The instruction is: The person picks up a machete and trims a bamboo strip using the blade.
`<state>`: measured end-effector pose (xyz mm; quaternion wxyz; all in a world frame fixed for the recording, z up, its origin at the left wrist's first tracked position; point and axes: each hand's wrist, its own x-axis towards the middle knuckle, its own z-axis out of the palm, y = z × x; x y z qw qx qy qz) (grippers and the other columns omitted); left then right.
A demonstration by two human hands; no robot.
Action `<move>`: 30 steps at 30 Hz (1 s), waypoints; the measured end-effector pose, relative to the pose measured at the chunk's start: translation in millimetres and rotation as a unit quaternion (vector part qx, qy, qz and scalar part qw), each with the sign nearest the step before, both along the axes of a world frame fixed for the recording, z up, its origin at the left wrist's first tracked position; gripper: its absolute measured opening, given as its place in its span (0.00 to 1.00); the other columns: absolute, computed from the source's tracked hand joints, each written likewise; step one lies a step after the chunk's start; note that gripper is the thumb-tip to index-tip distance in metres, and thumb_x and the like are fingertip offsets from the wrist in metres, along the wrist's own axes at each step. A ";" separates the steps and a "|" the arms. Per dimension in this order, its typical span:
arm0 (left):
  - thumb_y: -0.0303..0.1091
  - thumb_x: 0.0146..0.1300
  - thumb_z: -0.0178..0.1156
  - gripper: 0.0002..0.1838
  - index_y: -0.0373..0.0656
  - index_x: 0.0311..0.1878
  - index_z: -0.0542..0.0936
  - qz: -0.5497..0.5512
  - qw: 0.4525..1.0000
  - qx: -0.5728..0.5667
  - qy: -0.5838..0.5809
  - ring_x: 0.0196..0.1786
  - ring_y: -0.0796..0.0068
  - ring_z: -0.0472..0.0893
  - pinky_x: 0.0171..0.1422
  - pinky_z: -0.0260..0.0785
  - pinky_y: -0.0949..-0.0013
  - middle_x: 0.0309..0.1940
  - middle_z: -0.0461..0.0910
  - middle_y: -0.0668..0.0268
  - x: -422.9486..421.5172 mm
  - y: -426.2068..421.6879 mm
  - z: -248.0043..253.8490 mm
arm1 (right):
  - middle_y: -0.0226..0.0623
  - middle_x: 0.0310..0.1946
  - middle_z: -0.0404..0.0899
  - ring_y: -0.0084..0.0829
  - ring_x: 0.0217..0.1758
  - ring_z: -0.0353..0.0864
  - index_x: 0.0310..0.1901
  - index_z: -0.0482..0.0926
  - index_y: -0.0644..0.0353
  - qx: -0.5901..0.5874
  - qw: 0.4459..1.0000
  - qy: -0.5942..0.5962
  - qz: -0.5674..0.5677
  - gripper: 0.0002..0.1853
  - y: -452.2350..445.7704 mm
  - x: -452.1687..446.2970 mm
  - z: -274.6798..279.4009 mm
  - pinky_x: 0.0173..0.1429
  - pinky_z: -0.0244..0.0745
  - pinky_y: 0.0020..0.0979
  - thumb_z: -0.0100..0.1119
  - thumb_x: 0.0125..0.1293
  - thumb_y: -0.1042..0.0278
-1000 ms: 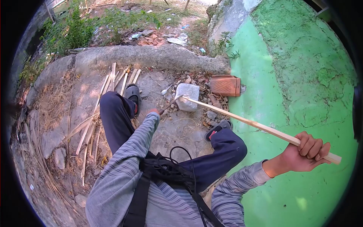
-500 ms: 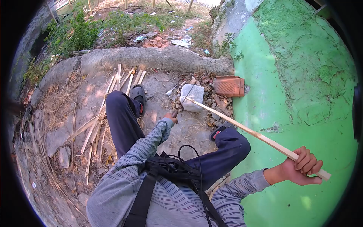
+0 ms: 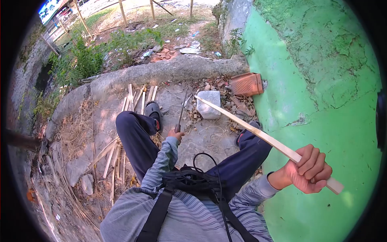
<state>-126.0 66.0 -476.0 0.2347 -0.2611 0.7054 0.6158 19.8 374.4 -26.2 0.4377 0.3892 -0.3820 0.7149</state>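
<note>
My left hand (image 3: 176,134) is closed around the dark handle of a long, thin-bladed knife (image 3: 182,111), its blade pointing up and away. On the right, my right hand (image 3: 309,169) wraps round the thick end of a pale wooden stick (image 3: 258,132). The stick slants up to the left, and its far tip overlaps the top left part of a whitish stone block (image 3: 209,105). A gap separates the blade from the stick. Whether the tip touches the block I cannot tell.
Pale wooden strips (image 3: 117,155) lie left of my left leg. An orange roof tile (image 3: 246,84) leans by the green wall (image 3: 322,141). A low concrete ledge (image 3: 161,70) runs behind, with plants (image 3: 86,60) beyond. Rubble surrounds the block; my feet are either side.
The knife has swung away from the stick and block and now points upward. My right hand has shifted left and slightly up with the stick. The view has tilted up a little.
</note>
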 end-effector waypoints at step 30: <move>0.44 0.50 0.67 0.17 0.37 0.31 0.79 -0.193 0.978 -0.076 -0.012 0.20 0.68 0.79 0.29 0.72 0.63 0.18 0.77 0.63 16.7 3.6 9.1 | 0.25 0.08 0.57 0.20 0.09 0.52 0.17 0.60 0.54 0.034 0.957 -0.285 -0.051 0.26 -20.7 23.9 -100.0 0.18 0.48 0.25 0.53 0.71 0.53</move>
